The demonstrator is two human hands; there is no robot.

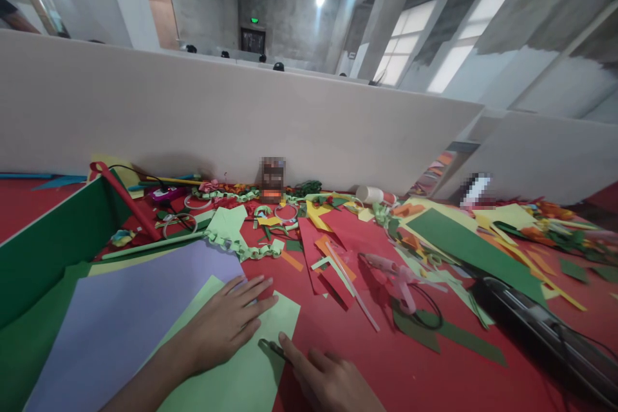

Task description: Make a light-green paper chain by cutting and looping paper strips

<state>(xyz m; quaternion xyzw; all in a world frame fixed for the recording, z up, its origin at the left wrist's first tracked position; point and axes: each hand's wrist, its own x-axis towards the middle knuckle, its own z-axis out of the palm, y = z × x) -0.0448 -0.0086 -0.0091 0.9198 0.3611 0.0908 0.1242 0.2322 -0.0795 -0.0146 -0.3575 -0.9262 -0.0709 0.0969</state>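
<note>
My left hand (232,315) lies flat with fingers stretched on a light green sheet of paper (193,393), pressing on its upper part. My right hand (333,376) is closed around a slim dark tool (273,347) whose kind I cannot make out. Its tip rests on or just above the green sheet, right of my left hand, and the index finger lies along it. Under the green sheet, to the left, spreads a purple sheet (140,302). The lower part of my right hand runs out of view.
A pink glue gun (393,273) lies right of centre on the red table (338,341). A black long device (541,328) sits at right. Paper chains (241,244), strips and scraps cover the back. A green board (58,232) stands at left; a white partition (217,116) rises behind.
</note>
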